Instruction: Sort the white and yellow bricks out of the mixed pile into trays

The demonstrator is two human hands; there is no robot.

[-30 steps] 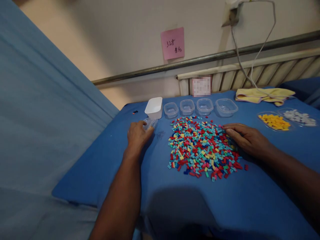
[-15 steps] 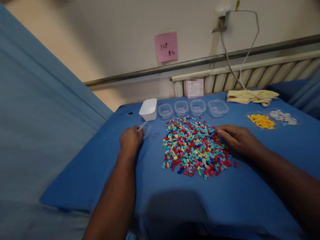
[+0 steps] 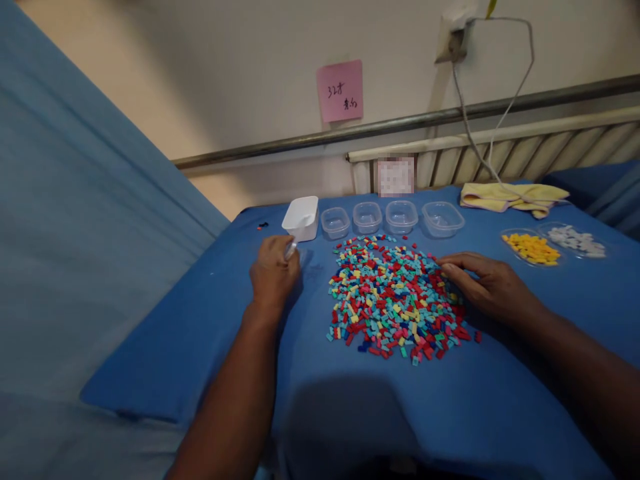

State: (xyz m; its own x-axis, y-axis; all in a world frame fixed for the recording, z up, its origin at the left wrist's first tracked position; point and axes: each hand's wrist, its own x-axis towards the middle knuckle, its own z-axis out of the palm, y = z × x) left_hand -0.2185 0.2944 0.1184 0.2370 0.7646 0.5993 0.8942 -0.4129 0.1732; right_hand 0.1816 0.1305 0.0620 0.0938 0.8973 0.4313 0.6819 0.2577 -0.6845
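Note:
A heap of small red, teal, yellow, pink and blue pieces (image 3: 395, 297) lies on the blue cloth (image 3: 350, 413). My left hand (image 3: 273, 273) is closed around a small clear plastic thing (image 3: 291, 249), just left of the heap and below a white tub (image 3: 301, 218). My right hand (image 3: 483, 283) rests flat on the heap's right edge, fingers spread on the pieces.
Several clear tubs (image 3: 385, 219) stand in a row behind the heap. Two clear lids at the right hold yellow pieces (image 3: 531, 247) and white pieces (image 3: 575, 240). A yellow towel (image 3: 505, 197) lies at the back, and a cable (image 3: 480, 133) hangs from the wall.
My left hand has lifted the clear thing off the cloth and closed around it. My right hand stays on the heap's edge. The view has shifted a little.

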